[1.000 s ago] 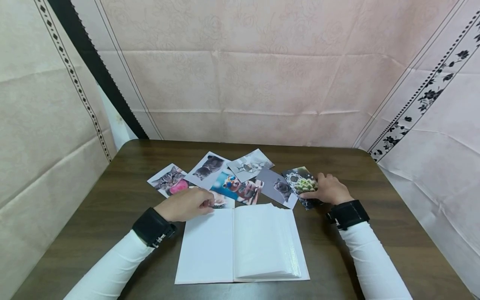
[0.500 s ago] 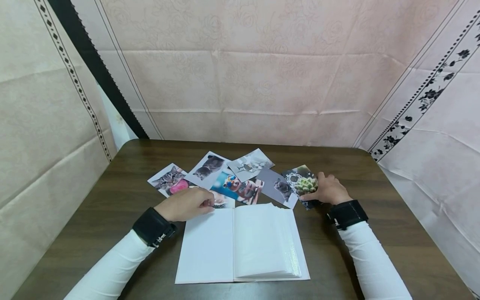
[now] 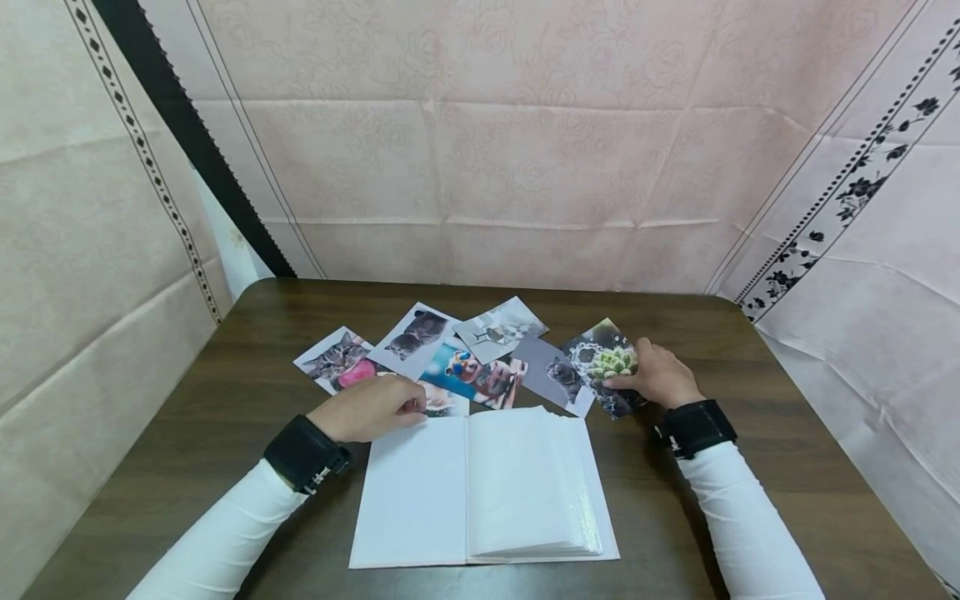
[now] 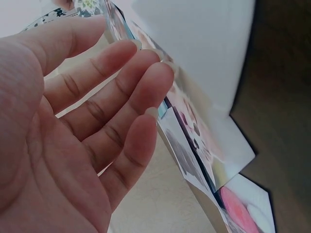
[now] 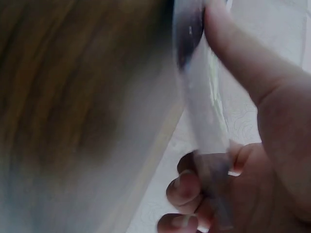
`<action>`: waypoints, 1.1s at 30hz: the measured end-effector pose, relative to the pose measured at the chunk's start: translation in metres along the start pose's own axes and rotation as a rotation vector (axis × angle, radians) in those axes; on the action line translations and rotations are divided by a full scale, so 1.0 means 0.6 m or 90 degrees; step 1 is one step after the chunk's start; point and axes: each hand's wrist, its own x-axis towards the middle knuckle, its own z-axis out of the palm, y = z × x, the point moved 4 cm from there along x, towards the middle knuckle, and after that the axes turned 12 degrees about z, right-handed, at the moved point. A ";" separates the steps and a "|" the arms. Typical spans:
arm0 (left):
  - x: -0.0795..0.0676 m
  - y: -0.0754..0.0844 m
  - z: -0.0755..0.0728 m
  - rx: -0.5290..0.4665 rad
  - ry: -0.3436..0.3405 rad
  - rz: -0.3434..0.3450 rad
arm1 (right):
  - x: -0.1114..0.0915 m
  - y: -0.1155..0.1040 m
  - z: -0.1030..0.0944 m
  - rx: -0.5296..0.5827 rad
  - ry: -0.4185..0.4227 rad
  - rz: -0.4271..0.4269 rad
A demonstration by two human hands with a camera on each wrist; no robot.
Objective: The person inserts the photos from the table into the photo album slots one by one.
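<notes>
Just beyond the far right corner of the album (image 3: 416, 500), the succulent photo (image 3: 611, 358) sits in the grip of my right hand (image 3: 663, 375): my thumb lies against one face, the other fingers curl round behind, and my right wrist view shows the card edge-on between them, blurred. It reaches leftward out of my fingers, since I have it by its right-hand edge. Its long axis runs aslant to the album's spine, one short end pointing away from the album and somewhat left, the other angling back toward my right wrist. Whether all of it is clear of the table (image 3: 810, 467), I can't tell. From this card, the album's right-hand pages lie nearer my body and to the left. The grey cat photo (image 3: 557, 375) comes right up to the card's left side, though I can't say whether the two overlap. Along the album's far edge, a half-hidden photo (image 3: 447, 402) peeks out beside the blue-backed photo (image 3: 465, 371), with the kitten photo (image 3: 420, 332) and the pale photo (image 3: 501, 329) farther off. My left hand (image 3: 375, 408) is well apart from the card, over the album's far left corner, fingers loosely bent with nothing between them; I can't tell whether their tips touch the page.
</notes>
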 end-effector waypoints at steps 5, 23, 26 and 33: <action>0.000 -0.001 0.002 0.007 0.002 0.002 | -0.001 -0.006 -0.012 0.047 0.061 -0.071; 0.001 -0.002 0.006 0.008 0.008 0.022 | -0.016 -0.032 -0.048 0.229 0.098 -0.154; 0.002 -0.003 0.006 0.006 0.011 0.019 | -0.023 -0.043 -0.051 0.256 0.084 -0.149; 0.004 -0.002 0.005 0.024 0.021 0.008 | -0.044 -0.078 -0.055 0.299 0.046 -0.146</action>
